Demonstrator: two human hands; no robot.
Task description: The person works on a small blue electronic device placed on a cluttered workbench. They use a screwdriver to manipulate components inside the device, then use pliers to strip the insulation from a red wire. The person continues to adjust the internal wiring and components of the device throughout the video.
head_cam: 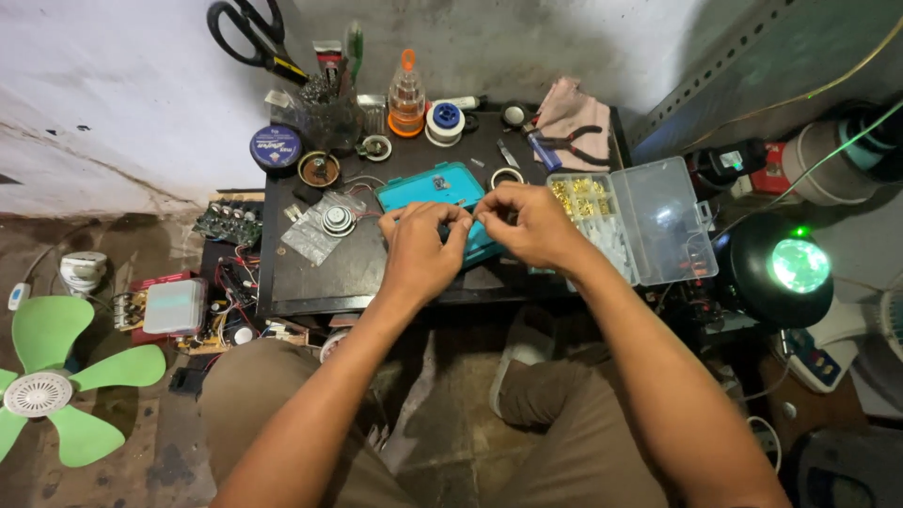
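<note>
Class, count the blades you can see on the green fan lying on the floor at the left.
3 whole blades on the green fan: one pointing up, one right, one down-right. A sliver at the left edge may be a fourth, cut off.

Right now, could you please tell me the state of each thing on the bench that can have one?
Clear parts box: lid open, compartments filled.
Round lamp: lit green.
Scissors: closed, hanging on the wall.
Pliers: handles apart.
Left hand: pinching something small.
Right hand: pinching, fingertips meeting the left's.

We see teal mat (428,185) flat on dark worktop, our hands' fingertips meeting above its right edge.
</note>
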